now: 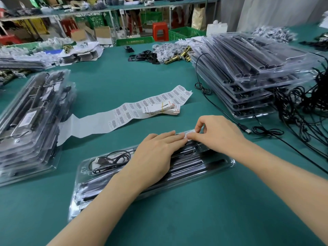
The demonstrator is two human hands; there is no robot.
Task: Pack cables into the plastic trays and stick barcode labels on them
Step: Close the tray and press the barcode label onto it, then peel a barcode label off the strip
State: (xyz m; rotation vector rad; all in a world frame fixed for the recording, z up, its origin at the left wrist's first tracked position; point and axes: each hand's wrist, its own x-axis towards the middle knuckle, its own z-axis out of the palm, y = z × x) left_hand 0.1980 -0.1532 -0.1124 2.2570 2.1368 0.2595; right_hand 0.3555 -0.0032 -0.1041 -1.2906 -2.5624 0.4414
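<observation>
Apparently steadying it, the left hand (156,153) lies flat on the plastic tray (224,162); the right hand (219,134) pinches a barcode label (189,135) at one o'clock.

A green-covered table (124,77) fills the foreground. Behind it a long cluttered shelf (110,10) spans the back, with red stools (160,31), green crates (182,32) and cardboard boxes (103,33) below. Pale curtains (275,11) hang at the right.
</observation>
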